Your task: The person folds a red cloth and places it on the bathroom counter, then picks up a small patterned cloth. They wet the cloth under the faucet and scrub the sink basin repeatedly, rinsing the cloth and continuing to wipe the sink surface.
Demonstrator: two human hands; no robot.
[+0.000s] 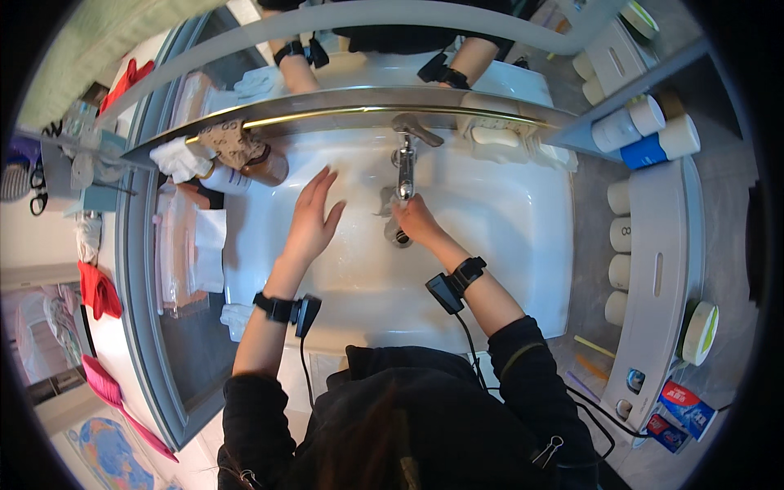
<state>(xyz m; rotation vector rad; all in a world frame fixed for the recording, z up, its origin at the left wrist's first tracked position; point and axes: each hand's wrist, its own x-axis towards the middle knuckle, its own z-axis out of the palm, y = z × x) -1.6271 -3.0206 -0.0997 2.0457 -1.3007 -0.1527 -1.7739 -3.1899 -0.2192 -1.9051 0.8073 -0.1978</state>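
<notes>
Over the white washbasin, my left hand hovers with thumb and fingers apart, holding nothing. My right hand is under the spout of the chrome faucet. Its fingers point down and are partly hidden, so I cannot tell whether they grip anything. A small greyish, translucent patch shows beside those fingertips; whether it is water or an object is unclear. Just below the right hand lies the drain. The faucet's lever points to the right. Both wrists wear black straps with cabled devices.
At the basin's back left stand a brown bottle and a white bottle. A bar of soap sits at the back right. A gold rail runs below the mirror. Tissue packs lie left; a white organizer hangs right.
</notes>
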